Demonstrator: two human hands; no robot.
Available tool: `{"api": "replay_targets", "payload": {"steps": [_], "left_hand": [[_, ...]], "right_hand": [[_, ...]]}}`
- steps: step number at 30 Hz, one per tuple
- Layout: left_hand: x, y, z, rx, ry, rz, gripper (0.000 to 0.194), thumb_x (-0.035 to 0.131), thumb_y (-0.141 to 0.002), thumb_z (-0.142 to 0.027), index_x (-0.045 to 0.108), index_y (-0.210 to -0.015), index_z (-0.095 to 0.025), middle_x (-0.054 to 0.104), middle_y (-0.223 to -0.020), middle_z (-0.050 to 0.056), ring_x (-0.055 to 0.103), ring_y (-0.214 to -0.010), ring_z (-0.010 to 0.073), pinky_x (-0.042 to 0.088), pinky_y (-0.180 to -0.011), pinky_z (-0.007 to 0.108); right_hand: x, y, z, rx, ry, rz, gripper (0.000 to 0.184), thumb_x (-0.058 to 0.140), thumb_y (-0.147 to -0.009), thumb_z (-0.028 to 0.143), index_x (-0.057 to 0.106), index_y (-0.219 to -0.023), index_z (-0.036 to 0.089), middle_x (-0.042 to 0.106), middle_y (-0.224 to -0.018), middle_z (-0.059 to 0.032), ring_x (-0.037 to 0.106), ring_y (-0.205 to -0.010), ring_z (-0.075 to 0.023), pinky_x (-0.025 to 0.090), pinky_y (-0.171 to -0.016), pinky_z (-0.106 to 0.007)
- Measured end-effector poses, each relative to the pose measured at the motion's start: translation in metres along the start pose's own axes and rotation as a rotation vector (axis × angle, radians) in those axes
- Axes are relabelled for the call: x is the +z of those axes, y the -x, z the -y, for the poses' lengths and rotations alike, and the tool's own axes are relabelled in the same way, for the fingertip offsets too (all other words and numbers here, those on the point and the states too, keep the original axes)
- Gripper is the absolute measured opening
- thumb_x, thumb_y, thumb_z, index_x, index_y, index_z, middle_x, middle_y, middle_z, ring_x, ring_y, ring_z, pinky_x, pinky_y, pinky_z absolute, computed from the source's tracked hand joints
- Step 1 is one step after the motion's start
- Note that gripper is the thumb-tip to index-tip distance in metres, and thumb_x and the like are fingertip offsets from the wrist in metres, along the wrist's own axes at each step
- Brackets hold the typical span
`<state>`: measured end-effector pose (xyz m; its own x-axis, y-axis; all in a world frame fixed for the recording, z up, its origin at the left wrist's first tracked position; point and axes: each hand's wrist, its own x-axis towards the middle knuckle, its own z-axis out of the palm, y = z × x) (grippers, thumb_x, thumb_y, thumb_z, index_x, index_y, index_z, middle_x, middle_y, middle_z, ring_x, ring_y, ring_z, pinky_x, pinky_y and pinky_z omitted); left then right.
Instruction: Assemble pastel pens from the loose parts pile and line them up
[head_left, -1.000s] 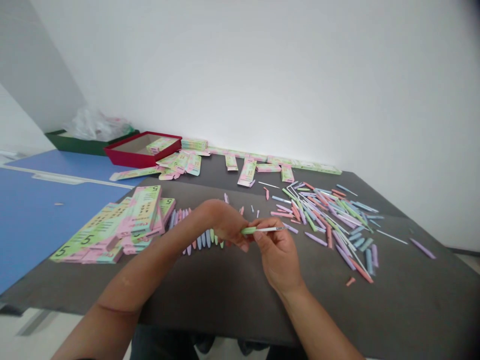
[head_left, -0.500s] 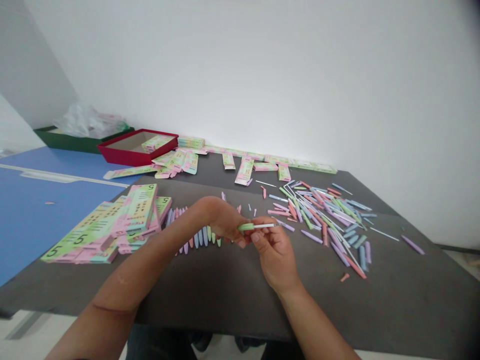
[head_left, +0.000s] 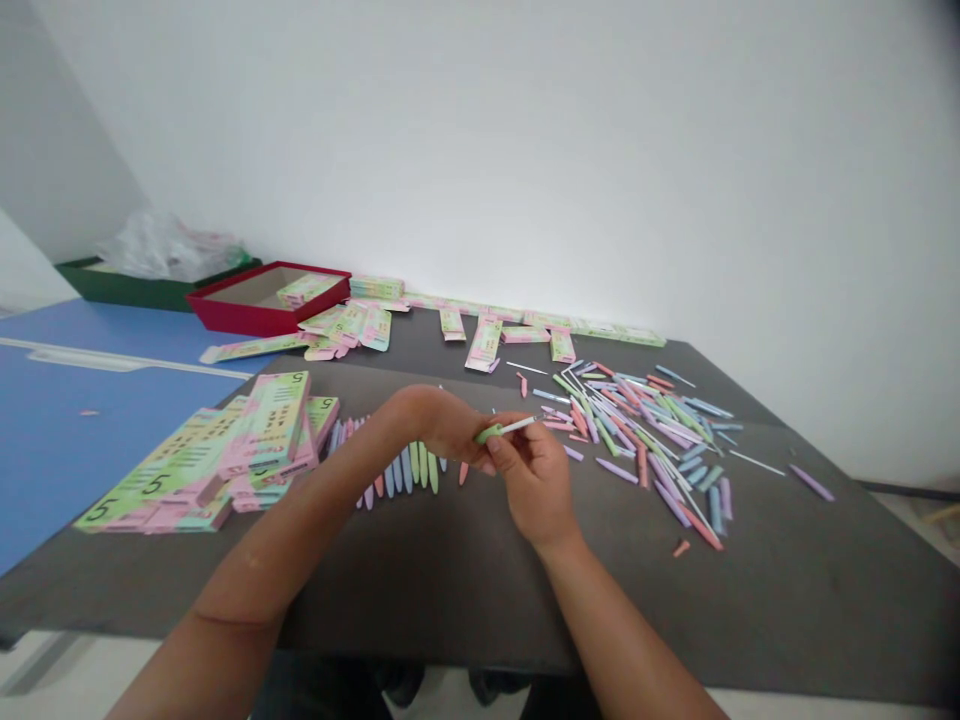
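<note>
A dark grey table (head_left: 480, 590) stands against a white wall (head_left: 525, 150). Right-hand fingers (head_left: 504, 447) pinch a green-tipped white stick (head_left: 510, 428), just beside the left hand (head_left: 442, 425).

Slim white stick with green end (head_left: 504, 430) tilted, right end up, was level; my right hand (head_left: 532, 480) drawn closer to my left hand (head_left: 439, 422); dark grey table (head_left: 750, 600) slid leftward in view.

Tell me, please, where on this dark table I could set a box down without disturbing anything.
Bare dark table lies right of the pastel sticks and between the left forearm and right forearm. The back edge and the stacked printed cartons at left are crowded.
</note>
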<state>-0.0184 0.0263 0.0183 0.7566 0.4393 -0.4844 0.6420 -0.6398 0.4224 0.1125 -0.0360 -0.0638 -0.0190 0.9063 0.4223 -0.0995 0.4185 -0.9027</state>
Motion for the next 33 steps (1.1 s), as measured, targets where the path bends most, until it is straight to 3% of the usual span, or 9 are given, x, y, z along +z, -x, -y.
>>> {"api": "replay_targets", "payload": {"steps": [7, 12, 22, 25, 29, 33], "left_hand": [[-0.001, -0.009, 0.010, 0.015, -0.121, -0.035, 0.029, 0.055, -0.089, -0.029, 0.059, -0.114, -0.014, 0.073, -0.088, 0.004, 0.058, -0.070, 0.0144, 0.044, -0.068, 0.022], [0.002, -0.015, 0.015, -0.014, -0.156, -0.023, 0.024, 0.056, -0.088, -0.032, 0.069, -0.091, -0.011, 0.072, -0.076, 0.006, 0.056, -0.062, 0.0146, 0.044, -0.064, 0.025], [0.001, -0.016, 0.014, 0.057, -0.084, -0.001, 0.017, 0.056, -0.088, -0.025, 0.068, -0.091, -0.014, 0.070, -0.074, 0.001, 0.056, -0.068, 0.0139, 0.044, -0.069, 0.022], [0.001, -0.016, 0.011, 0.094, -0.064, 0.013, 0.017, 0.052, -0.090, -0.020, 0.065, -0.098, -0.014, 0.070, -0.079, 0.001, 0.055, -0.069, 0.0136, 0.044, -0.070, 0.022], [0.001, -0.017, 0.011, 0.127, -0.051, 0.024, 0.018, 0.049, -0.091, -0.017, 0.062, -0.102, -0.015, 0.070, -0.082, 0.000, 0.055, -0.069, 0.0126, 0.045, -0.069, 0.020], [0.000, -0.016, 0.012, 0.128, -0.073, -0.016, 0.013, 0.053, -0.089, -0.017, 0.065, -0.093, -0.015, 0.071, -0.078, 0.000, 0.057, -0.067, 0.0123, 0.045, -0.067, 0.019]], "right_hand": [[-0.002, -0.002, -0.004, -0.009, 0.093, -0.017, 0.013, 0.059, -0.084, 0.028, 0.059, -0.093, 0.019, 0.064, -0.077, -0.0009, 0.060, -0.066, -0.0126, 0.051, -0.060, -0.024], [0.002, -0.001, -0.004, -0.017, 0.104, 0.005, 0.009, 0.057, -0.084, 0.025, 0.060, -0.090, 0.019, 0.061, -0.075, 0.0005, 0.059, -0.063, -0.0118, 0.049, -0.058, -0.023], [0.004, -0.006, -0.001, 0.044, -0.007, -0.008, 0.010, 0.058, -0.082, 0.025, 0.057, -0.091, 0.020, 0.060, -0.076, 0.0015, 0.057, -0.064, -0.0115, 0.048, -0.057, -0.024], [0.005, -0.005, -0.004, 0.037, -0.128, -0.024, 0.029, 0.060, -0.082, 0.024, 0.049, -0.109, 0.024, 0.057, -0.078, 0.0035, 0.055, -0.061, -0.0100, 0.048, -0.054, -0.022], [0.006, -0.001, -0.008, -0.005, -0.166, -0.061, 0.066, 0.060, -0.083, 0.023, 0.024, -0.137, 0.032, 0.053, -0.074, 0.0064, 0.053, -0.056, -0.0098, 0.047, -0.050, -0.021], [0.008, 0.002, -0.008, -0.066, -0.091, -0.108, 0.084, 0.060, -0.085, 0.025, 0.004, -0.146, 0.035, 0.058, -0.085, 0.0017, 0.057, -0.063, -0.0123, 0.049, -0.052, -0.024]]}}
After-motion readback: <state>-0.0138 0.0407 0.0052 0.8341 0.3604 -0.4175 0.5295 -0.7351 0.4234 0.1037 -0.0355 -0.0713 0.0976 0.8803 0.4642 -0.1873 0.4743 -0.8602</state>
